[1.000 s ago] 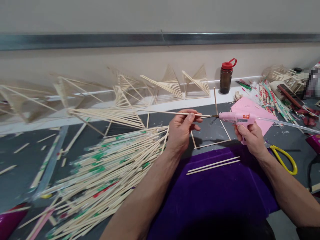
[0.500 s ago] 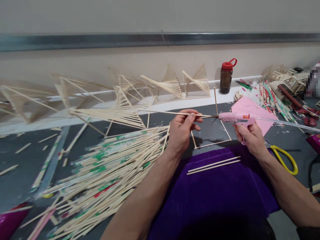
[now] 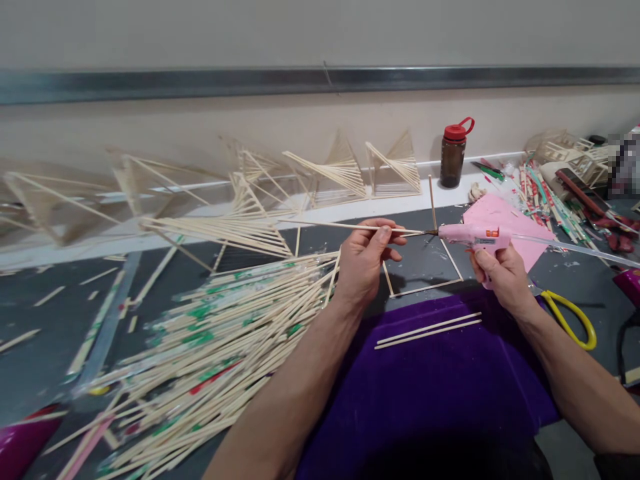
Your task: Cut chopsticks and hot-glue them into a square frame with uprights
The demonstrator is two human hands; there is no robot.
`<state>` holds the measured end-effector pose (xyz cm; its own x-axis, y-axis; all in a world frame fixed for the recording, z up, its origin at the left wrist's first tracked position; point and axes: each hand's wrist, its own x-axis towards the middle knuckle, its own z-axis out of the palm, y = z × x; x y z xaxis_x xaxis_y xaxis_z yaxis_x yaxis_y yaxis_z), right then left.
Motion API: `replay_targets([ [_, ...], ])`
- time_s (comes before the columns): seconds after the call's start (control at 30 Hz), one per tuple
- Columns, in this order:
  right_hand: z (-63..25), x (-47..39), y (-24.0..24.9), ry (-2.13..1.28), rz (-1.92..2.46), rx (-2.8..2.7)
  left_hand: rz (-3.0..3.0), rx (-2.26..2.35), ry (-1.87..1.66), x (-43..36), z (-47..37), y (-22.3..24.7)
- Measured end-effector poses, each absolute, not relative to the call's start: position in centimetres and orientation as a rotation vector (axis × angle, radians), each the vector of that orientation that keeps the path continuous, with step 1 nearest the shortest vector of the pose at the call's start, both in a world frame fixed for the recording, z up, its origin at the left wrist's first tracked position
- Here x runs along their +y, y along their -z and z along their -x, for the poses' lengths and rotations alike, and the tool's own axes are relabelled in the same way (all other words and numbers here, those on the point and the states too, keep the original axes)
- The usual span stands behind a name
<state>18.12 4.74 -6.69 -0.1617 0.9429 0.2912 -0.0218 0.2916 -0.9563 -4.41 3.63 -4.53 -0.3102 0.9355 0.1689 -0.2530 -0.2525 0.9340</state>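
Observation:
Between thumb and fingers, my left hand (image 3: 367, 257) pinches a thin wooden stick (image 3: 320, 225) held nearly level. My right hand (image 3: 503, 273) grips a pink hot glue gun (image 3: 477, 235) by its handle, with a long clear glue stick (image 3: 575, 245) jutting from its back. The gun's dark nozzle is at the right end of the stick. Beneath and behind both hands, a frame of sticks (image 3: 425, 289) rests on the dark table, one stick of it standing upright. Two loose sticks (image 3: 427, 330) lie side by side on a purple cloth (image 3: 450, 380).
A big pile of sticks and wrappers (image 3: 225, 353) spreads to the left. Finished-looking stick structures (image 3: 330, 173) line the wall. A red-lidded bottle (image 3: 453, 157) stands at the back. Yellow-handled scissors (image 3: 570, 320) and a pink sheet (image 3: 505, 213) lie at the right.
Both hands hold nearly the same pose, with the nozzle still at the stick's end. The whole view has shifted very slightly.

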Motion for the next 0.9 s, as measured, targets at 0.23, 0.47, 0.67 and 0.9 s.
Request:
replay_targets([
  [0.23, -18.2, 5.1, 7.4, -1.141, 1.001, -1.44, -0.915, 1.003, -1.602, 3.6, 4.6, 4.3],
  [0.47, -18.7, 6.5, 7.3, -1.084, 1.088, -1.145, -0.847, 0.985, -1.528, 3.9, 5.2, 4.0],
  [0.67, -21.5, 9.1, 6.4, -1.129, 1.143, -0.785, -0.983, 0.969, -1.589, 3.8, 5.3, 3.2],
  [0.9, -24.8, 11.8, 6.2, -1.227, 1.334, -0.69, -1.102, 1.02, -1.635, 3.8, 5.1, 3.3],
])
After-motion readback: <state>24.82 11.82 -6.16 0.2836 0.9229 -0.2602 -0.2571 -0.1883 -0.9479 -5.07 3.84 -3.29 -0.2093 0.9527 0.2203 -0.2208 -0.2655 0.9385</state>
